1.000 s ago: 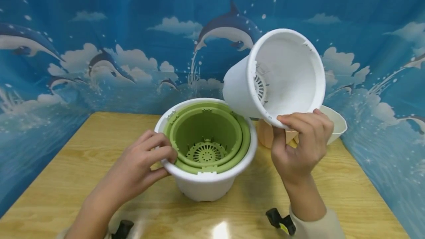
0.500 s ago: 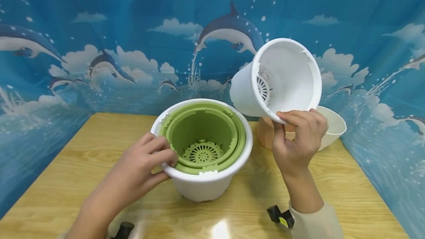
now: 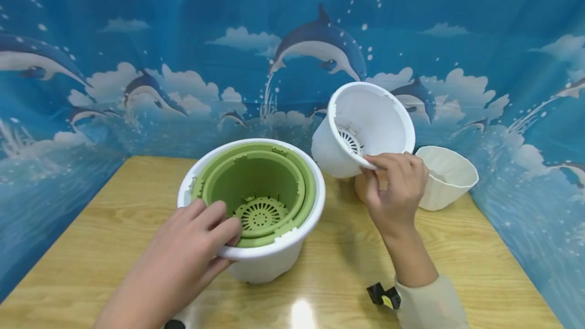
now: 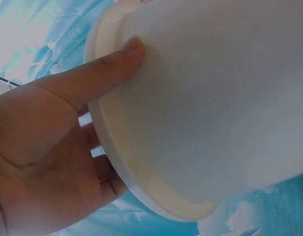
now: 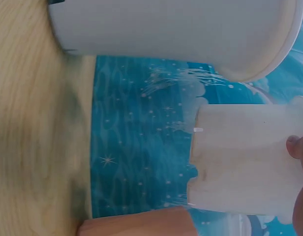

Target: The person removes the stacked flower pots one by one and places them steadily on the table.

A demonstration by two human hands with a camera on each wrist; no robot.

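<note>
My left hand (image 3: 183,248) grips the rim of a large white flowerpot (image 3: 274,269), thumb outside and fingers over the edge. In the left wrist view the thumb presses the outer wall of that pot (image 4: 215,98). Nested inside it are two green flowerpots (image 3: 256,174), the inner one showing a slotted base. My right hand (image 3: 395,192) pinches the near rim of a smaller white flowerpot (image 3: 379,121), held up and tilted, its mouth facing me. The right wrist view shows this smaller pot (image 5: 245,162) off the table, below the large pot (image 5: 166,29) in the picture.
Behind my right hand stands an orange pot (image 3: 361,188), mostly hidden. A cream pot with a wavy rim (image 3: 441,192) stands at the table's back right. The wooden table (image 3: 356,278) meets a blue dolphin-print curtain (image 3: 183,24) at the back and sides.
The large white pot with the green pots in it has moved left with my left hand. My right hand has brought the smaller white pot down and left, uncovering more of the cream pot.
</note>
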